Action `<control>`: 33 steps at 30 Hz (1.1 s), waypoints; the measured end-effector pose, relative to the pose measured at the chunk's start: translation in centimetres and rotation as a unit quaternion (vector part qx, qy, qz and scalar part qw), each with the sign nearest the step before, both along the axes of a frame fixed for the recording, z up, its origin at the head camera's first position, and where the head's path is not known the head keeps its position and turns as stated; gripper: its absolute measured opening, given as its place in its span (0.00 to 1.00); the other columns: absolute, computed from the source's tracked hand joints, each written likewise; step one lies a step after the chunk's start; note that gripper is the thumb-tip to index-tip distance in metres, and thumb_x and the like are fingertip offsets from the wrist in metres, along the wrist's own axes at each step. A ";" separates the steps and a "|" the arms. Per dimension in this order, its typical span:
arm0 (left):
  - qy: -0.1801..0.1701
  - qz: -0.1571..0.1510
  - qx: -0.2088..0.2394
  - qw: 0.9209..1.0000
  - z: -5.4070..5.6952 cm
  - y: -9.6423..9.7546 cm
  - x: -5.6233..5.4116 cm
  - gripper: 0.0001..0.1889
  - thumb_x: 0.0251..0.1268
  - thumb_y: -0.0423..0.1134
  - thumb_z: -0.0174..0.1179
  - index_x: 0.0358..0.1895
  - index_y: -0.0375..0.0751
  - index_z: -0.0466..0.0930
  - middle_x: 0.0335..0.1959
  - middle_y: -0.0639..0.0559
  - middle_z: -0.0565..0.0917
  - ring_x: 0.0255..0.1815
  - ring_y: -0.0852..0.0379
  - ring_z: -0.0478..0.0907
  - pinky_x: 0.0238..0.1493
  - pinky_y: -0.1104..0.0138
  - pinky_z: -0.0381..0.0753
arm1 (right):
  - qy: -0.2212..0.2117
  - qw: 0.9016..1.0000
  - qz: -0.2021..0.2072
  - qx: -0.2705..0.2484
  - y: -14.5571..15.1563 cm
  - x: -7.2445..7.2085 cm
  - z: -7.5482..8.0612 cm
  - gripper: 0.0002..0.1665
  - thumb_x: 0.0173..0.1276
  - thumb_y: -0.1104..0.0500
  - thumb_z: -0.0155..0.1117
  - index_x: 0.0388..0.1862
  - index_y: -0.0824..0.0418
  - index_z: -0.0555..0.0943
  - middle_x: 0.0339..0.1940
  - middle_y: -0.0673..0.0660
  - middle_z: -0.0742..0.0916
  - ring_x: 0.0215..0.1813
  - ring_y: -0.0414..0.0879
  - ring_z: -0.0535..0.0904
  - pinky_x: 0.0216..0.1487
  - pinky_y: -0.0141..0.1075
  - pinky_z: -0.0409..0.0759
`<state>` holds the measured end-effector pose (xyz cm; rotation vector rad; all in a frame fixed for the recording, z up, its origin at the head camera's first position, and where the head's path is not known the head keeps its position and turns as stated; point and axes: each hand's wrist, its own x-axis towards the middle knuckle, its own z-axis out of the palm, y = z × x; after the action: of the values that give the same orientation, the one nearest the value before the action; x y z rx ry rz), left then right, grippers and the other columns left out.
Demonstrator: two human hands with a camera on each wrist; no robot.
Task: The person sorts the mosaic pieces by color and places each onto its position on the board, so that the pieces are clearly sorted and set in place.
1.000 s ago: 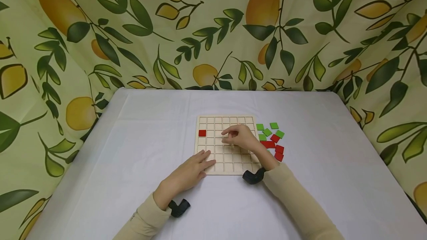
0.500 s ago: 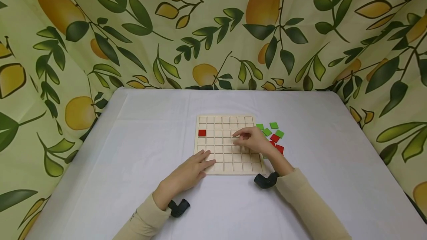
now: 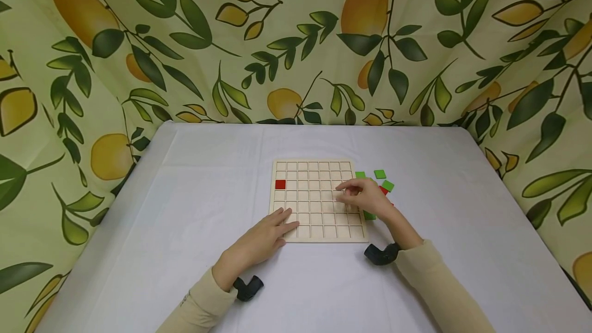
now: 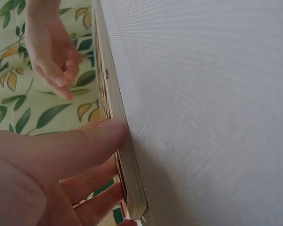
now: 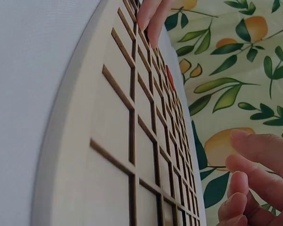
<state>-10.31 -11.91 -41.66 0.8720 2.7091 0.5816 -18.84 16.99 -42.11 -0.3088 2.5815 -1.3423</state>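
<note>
A gridded wooden board (image 3: pixel 310 202) lies under a person's two hands, a red tile (image 3: pixel 280 184) set beyond the left hand (image 3: pixel 263 235), which rests with fingers spread on the near-left corner, gripping no tile. The right hand (image 3: pixel 365 195), loosely bent and holding nothing, hovers over the board's right side; beside it lie green tiles (image 3: pixel 380 174), on a white-covered table (image 3: pixel 208 179) before a fruit-print curtain (image 3: pixel 296 40).

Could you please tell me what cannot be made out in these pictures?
Head view: the loose flat red tiles are mostly hidden behind the person's right grip; I cannot count them.
Head view: the left grip covers part of the pale wooden grid board.
Left wrist view: the board is nearly edge-on; its face is unreadable.
Right wrist view: frame edge cuts the right grip.
</note>
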 end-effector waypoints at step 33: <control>0.005 -0.005 -0.004 1.000 -0.2 -0.1 -0.2 0.24 0.66 0.31 0.57 0.66 0.41 0.72 0.73 0.38 0.65 0.76 0.39 0.59 0.75 0.49 0.65 | -0.007 0.998 -0.053 0.028 4.9 2.5 -0.5 0.19 0.58 0.58 0.72 0.46 0.67 0.84 0.27 0.51 0.77 0.28 0.34 0.70 0.24 0.25 0.69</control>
<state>-10.49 -12.03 -41.83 0.8888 2.7123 0.5647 -16.29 21.84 -42.65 -0.1546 2.6527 -1.2981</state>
